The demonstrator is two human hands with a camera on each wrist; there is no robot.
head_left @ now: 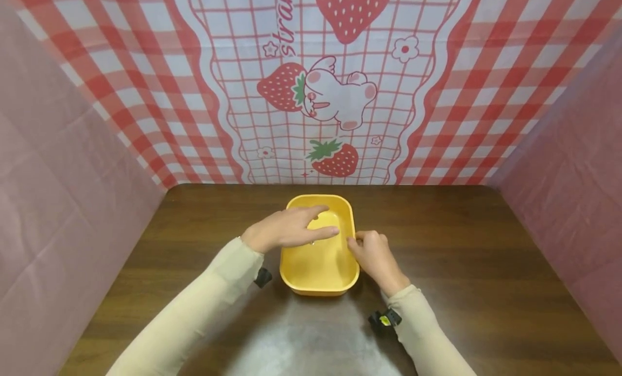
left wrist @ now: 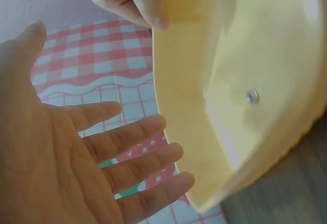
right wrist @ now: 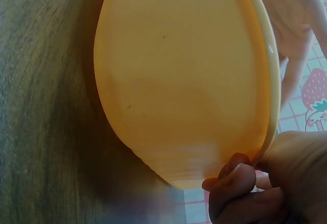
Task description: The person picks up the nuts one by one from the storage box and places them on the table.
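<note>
A yellow plastic basin [head_left: 318, 270] with rounded corners rests on the table. My left hand [head_left: 291, 227] is held over its left side, palm down, fingers straight and spread. The left wrist view shows nothing gripped in that palm. Inside the basin is a small shiny metal piece [left wrist: 253, 96], like a nut or ring; whether it touches the bottom I cannot tell. At the basin's right rim, my right hand [head_left: 376, 254] pinches the edge between thumb and curled fingers. The right wrist view shows the same right hand [right wrist: 255, 193] gripping the rim from outside.
The dark wooden table [head_left: 461, 246] extends on both sides of the basin. Behind it hangs a red-and-white checked cloth [head_left: 437, 95] with strawberry prints. Pink cloth walls [head_left: 63, 192] stand to the left and right.
</note>
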